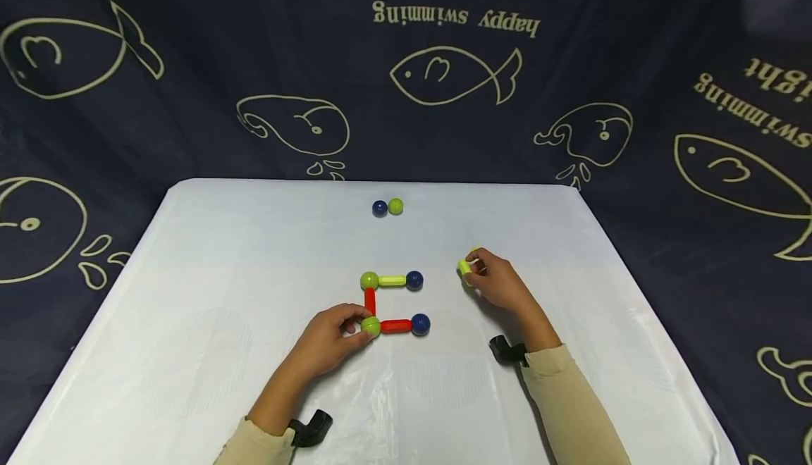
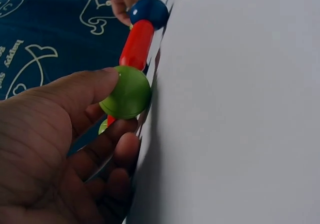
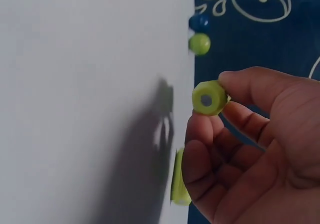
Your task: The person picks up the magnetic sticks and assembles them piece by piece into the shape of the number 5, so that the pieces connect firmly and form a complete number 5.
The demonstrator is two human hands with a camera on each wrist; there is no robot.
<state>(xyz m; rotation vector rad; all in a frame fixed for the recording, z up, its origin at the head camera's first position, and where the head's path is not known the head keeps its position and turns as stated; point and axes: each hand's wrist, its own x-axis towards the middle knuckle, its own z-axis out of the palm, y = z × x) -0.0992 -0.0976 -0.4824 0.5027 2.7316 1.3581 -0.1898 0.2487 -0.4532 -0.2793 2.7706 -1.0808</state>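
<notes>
"Right hand [image 1: 501, 285]: my thumb and fingertips are pinched on a short yellow-green rod [image 3: 206, 99], with a grey disc showing in its end."

"And your other one?"

"My left hand [image 1: 333, 338] grips the near green ball [image 1: 371, 326], a corner of the frame on the worktop [image 1: 254, 253]. One red rod [image 1: 396, 326] runs from it to the near blue ball [image 1: 421, 325]; a second red rod [image 1: 370, 301] leads to the far green ball [image 1: 369, 280], where a joined yellow-green rod [image 1: 392, 281] reaches the far blue ball [image 1: 414, 280]. No rod spans the side between the two blue balls."

"So what could go wrong?"

"I suspect those grey ends are magnets. If I brought mine to that gap crooked, it might snap on early and drag a blue ball askew. I'm steadying only one corner, so a sideways knock could swing the far arm at its green joint."

"Anything else near you?"

"A spare yellow-green rod [image 3: 178, 184] lies right beside my right fingers; a careless sweep could send it rolling. Towards the worktop's far edge, the loose blue ball [image 1: 379, 208] and loose green ball [image 1: 396, 206] sit side by side, and a bump could roll them off."
</notes>
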